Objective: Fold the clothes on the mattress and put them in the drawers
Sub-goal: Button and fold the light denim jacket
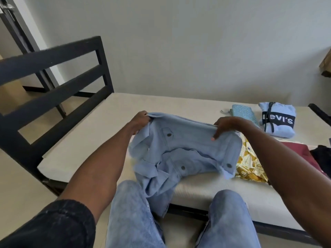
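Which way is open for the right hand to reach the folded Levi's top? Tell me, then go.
Probably yes, but not at once. The right hand grips the light blue shirt and must let go first. The Levi's top lies uncovered on the mattress just beyond it, with nothing between.

The bare beige mattress (pixel 100 129) sits in a black bed frame (pixel 53 97). On it lie a folded pale-blue Levi's sweatshirt (pixel 279 120), a folded teal patterned cloth (pixel 243 113), a yellow floral garment (pixel 250 165) and a maroon garment (pixel 297 151).
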